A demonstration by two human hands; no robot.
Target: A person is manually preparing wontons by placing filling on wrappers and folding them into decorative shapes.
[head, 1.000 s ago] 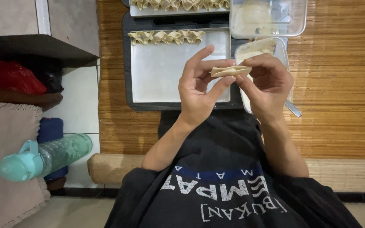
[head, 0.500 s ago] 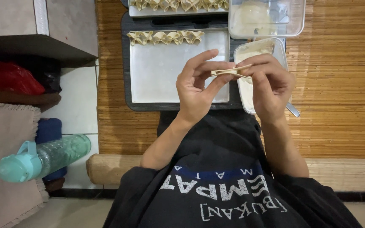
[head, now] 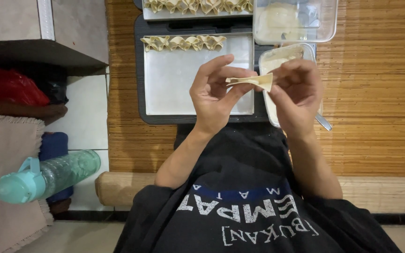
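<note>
I note the folded dumpling wrapper (head: 251, 81) pinched between both hands above the metal tray (head: 198, 89), long axis running left-right. Left hand (head: 216, 91) and right hand (head: 296, 84) each close fingertips on one end.

At the lower left of the frame a teal-capped water bottle (head: 48, 177) lies on its side beside a pinkish rug (head: 1, 164). Above it, at mid left, a red bag (head: 8, 87) sits under a dark shelf (head: 38, 49). A woven bamboo mat (head: 376, 107) covers the right side.
</note>
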